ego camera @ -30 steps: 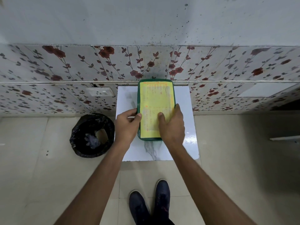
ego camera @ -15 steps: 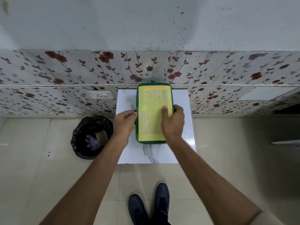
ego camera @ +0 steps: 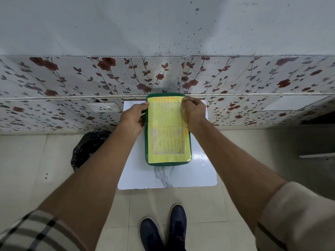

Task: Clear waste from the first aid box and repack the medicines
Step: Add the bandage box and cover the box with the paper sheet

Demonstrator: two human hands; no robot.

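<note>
A green first aid box (ego camera: 167,130) with a yellow printed label on its closed lid lies lengthwise on a small white marble-patterned table (ego camera: 166,176). My left hand (ego camera: 133,115) grips the box's left edge near its far end, thumb on the lid rim. My right hand (ego camera: 194,113) holds the right edge near the far corner, fingertips on the lid. The contents are hidden under the lid.
A bin lined with a black bag (ego camera: 88,147) stands on the tiled floor left of the table, partly behind my left forearm. A floral-tiled wall (ego camera: 72,84) with a white socket (ego camera: 104,107) rises right behind the table. My dark shoes (ego camera: 164,230) are below.
Both hands have slid along the box's sides from its near end towards its far end by the wall. The box has stayed shut on the table.
</note>
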